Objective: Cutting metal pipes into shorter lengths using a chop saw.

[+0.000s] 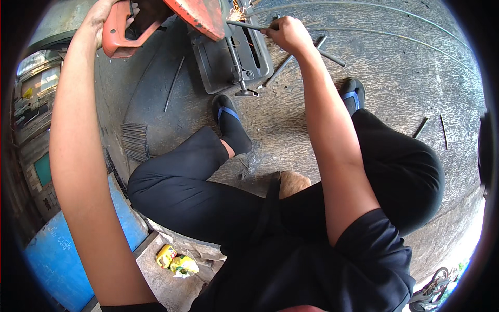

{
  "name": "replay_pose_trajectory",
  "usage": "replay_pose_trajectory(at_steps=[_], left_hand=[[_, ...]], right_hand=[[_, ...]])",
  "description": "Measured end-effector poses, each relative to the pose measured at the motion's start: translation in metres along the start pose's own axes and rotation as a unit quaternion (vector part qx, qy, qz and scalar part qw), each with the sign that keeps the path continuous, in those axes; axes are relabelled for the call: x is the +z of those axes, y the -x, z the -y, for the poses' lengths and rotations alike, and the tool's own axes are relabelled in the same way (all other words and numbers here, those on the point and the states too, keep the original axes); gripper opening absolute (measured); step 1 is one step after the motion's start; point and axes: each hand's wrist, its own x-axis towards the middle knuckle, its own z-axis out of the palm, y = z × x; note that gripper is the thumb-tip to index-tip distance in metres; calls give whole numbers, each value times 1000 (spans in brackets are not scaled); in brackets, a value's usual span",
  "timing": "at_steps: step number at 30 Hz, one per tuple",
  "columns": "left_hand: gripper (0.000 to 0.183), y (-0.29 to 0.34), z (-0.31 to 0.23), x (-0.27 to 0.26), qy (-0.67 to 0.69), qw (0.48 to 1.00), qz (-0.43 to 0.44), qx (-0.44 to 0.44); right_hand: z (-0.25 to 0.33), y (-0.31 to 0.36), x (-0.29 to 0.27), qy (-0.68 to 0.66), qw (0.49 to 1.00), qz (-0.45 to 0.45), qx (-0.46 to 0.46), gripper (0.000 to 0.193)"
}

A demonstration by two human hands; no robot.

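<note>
At the top of the head view is a chop saw with an orange-red blade guard [200,20] and a dark metal base [213,67]. My left hand [104,21] is wrapped round the saw's orange handle [115,36], fingers through its loop. Orange sparks [237,12] fly beside the guard. My right hand [289,34] grips a thin metal rod [248,25], whose far end reaches the guard's edge by the sparks. The clamp screw [236,62] of the saw points toward me. The blade itself is hidden behind the guard.
Short rods lie stacked [135,141] at the left, with a loose rod [174,83] nearby. More rods [331,58] cross beside the saw base. Long rods [390,35] curve across the upper right. My sandalled foot [230,122] is near the base. Yellow packages [183,265] lie lower left.
</note>
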Motion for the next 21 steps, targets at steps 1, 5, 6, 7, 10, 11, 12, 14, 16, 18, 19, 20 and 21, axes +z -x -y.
replay_pose_trajectory(at_steps=[1,5,6,7,10,11,12,14,16,18,19,20,21], left_hand=[[34,0,-1,2,2,1000,-17,-13],[36,6,-1,6,-10,1000,-4,4],[36,6,-2,7,-9,1000,-3,4],[37,6,-2,7,-8,1000,-13,4],[39,3,-1,1,-5,1000,-15,5],[40,1,0,2,-2,1000,-4,6],[40,-1,2,4,-1,1000,-1,5],[40,2,0,3,-7,1000,2,8],[40,0,0,1,-4,1000,-7,-4],[40,0,0,2,-1,1000,-15,-15],[40,3,-1,6,-7,1000,-17,-3],[39,5,-1,8,-13,1000,-18,9],[39,6,-1,9,-13,1000,-17,9]], right_hand=[[-1,0,1,7,1000,-6,-4,31],[-2,0,1,18,1000,-15,-7,31],[-2,0,1,18,1000,-15,-6,31],[0,0,1,22,1000,-18,-5,31],[4,1,1,26,999,-20,-4,31],[3,2,0,31,999,-19,-1,31],[1,3,-1,33,999,-20,1,31],[4,4,-1,36,999,-27,-4,31],[5,3,-1,34,999,-29,-4,31],[5,3,-2,34,999,-30,-4,31],[4,4,-2,36,999,-31,0,30],[4,4,-2,39,999,-31,5,30],[4,3,-3,39,999,-31,5,30]])
